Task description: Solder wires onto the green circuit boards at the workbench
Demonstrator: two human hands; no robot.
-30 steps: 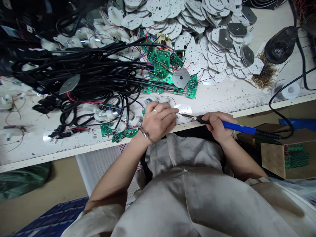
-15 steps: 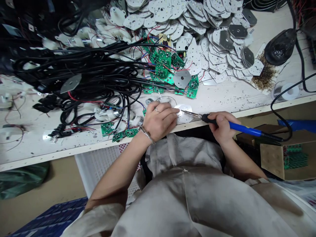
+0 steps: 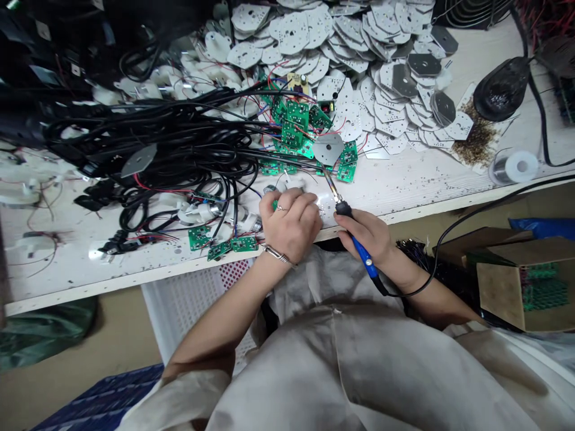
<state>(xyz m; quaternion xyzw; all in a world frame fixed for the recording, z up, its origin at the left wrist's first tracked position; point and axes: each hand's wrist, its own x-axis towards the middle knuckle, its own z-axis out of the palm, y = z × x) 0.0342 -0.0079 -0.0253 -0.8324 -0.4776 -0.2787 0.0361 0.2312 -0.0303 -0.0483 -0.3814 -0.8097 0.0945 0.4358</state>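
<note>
Head view, workbench seen from above; left hand (image 3: 290,224) lies curled over the near bench edge, its fingers (image 3: 303,206) closed together on a white perforated disc (image 3: 321,211), most of which they hide; whether they grip it or only press on it cannot be told; a ring sits on one finger, a metal bangle (image 3: 278,256) on the wrist; a green circuit board (image 3: 275,205) shows just beside the thumb side of this hand; right hand (image 3: 366,235) is just beside the left, its fingers (image 3: 354,222) wrapped narrowly around the black grip of a blue-handled soldering iron (image 3: 359,248); the iron's metal tip (image 3: 329,182) points up the bench, just below a grey-backed disc (image 3: 328,149); its black cable (image 3: 431,281) runs off to the right; behind the hands, black power cords (image 3: 179,134) lie tangled among further green circuit boards (image 3: 294,123); stacked white perforated discs (image 3: 359,54) cover the far bench; a solder wire spool (image 3: 514,167) and brown solder debris (image 3: 478,140) lie at right on the white-painted bench (image 3: 404,191); a cardboard box (image 3: 516,287) holding green boards stands below right; a white plastic crate (image 3: 179,317) stands below the bench edge; a pale smock (image 3: 359,371) fills the foreground.
</note>
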